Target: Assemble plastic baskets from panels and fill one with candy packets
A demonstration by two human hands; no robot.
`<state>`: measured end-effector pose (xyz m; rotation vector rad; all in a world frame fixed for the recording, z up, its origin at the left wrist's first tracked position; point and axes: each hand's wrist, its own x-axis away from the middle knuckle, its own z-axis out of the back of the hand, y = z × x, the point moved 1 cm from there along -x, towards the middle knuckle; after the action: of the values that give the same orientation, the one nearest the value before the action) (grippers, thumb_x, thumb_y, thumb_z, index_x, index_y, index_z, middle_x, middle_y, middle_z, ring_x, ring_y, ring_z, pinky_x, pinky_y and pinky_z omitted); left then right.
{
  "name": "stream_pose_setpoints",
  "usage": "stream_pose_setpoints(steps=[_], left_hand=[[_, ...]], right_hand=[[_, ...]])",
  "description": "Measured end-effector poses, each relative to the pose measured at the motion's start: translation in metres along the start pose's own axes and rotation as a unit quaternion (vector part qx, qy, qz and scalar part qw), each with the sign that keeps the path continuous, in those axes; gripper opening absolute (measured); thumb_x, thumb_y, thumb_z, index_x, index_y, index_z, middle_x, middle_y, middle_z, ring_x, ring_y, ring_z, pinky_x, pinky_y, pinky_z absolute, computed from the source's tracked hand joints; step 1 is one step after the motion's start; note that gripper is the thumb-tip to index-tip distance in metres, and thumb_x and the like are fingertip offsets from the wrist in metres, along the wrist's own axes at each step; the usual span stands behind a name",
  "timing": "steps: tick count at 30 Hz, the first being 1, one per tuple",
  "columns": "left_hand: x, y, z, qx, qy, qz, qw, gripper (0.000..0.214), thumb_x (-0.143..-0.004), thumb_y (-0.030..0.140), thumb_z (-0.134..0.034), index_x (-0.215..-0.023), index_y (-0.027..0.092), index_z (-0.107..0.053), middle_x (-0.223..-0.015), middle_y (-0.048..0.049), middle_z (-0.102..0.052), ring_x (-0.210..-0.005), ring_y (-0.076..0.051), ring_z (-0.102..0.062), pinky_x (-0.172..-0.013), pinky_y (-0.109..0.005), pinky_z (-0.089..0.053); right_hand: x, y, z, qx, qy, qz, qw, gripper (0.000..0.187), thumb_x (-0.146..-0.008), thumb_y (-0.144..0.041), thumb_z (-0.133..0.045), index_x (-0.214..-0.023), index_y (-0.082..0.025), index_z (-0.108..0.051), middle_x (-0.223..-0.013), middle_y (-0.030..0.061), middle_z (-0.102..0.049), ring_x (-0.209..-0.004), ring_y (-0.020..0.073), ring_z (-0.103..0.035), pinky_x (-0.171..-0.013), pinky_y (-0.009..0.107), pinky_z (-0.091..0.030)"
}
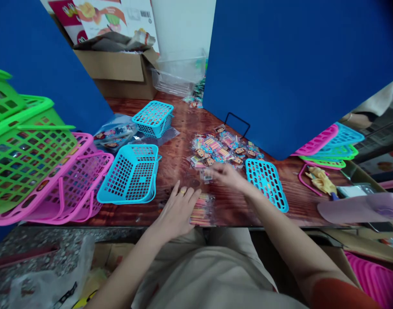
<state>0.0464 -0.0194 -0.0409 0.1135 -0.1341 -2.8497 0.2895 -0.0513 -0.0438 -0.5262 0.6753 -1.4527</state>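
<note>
My left hand (179,210) lies flat with fingers spread on the wooden table (180,128), its fingertips touching a small stack of clear packets of colourful sticks (201,210) near the front edge. My right hand (227,175) reaches forward to the near edge of a pile of small cartoon-printed packets (224,148); it is smeared by motion and its fingers are not clear. A blue plastic basket (130,174) lies tipped on its side left of my left hand. A blue basket lid (266,183) lies flat right of my right hand.
Stacked green baskets (19,146) and pink baskets (74,184) fill the left. A second blue basket (154,119) stands farther back beside bagged packets (114,135). Coloured lids (328,148), a yellow glove (320,180), a cardboard box (119,68) and clear bins (180,73) surround them.
</note>
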Motion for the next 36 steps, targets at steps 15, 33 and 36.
stream_pose_setpoints(steps=[15, 33, 36], left_hand=[[0.011, 0.009, 0.001, 0.031, -0.022, 0.035, 0.999, 0.057, -0.073, 0.036, -0.070, -0.123, 0.019, -0.049, -0.130, -0.0101, -0.054, -0.114, -0.031, -0.045, -0.099, -0.047, -0.037], [0.012, 0.010, -0.002, 0.056, -0.014, 0.046, 0.997, 0.049, -0.076, 0.035, -0.066, -0.120, 0.018, -0.051, -0.128, -0.0095, -0.055, -0.113, -0.030, -0.045, -0.100, -0.047, -0.036], [0.012, 0.010, -0.002, 0.052, -0.015, 0.038, 0.998, 0.049, -0.077, 0.036, -0.065, -0.120, 0.018, -0.051, -0.127, -0.0093, -0.055, -0.113, -0.030, -0.045, -0.099, -0.047, -0.035]], right_hand=[[-0.052, -0.019, -0.013, 0.286, 0.081, -0.185, 0.937, 0.052, -0.099, -0.049, -0.028, -0.115, -0.018, -0.067, -0.099, 0.0189, -0.068, -0.096, 0.0308, -0.062, -0.082, 0.040, -0.047], [-0.107, 0.020, 0.015, 0.223, 0.080, -0.128, 0.963, 0.037, -0.091, -0.040, -0.055, -0.114, -0.012, -0.057, -0.108, 0.0145, -0.064, -0.091, 0.0242, -0.060, -0.078, 0.033, -0.045], [-0.081, 0.011, 0.001, 0.188, 0.008, -0.144, 0.971, 0.034, -0.090, -0.040, -0.056, -0.110, -0.012, -0.057, -0.101, 0.0107, -0.066, -0.086, 0.0209, -0.061, -0.073, 0.029, -0.045]])
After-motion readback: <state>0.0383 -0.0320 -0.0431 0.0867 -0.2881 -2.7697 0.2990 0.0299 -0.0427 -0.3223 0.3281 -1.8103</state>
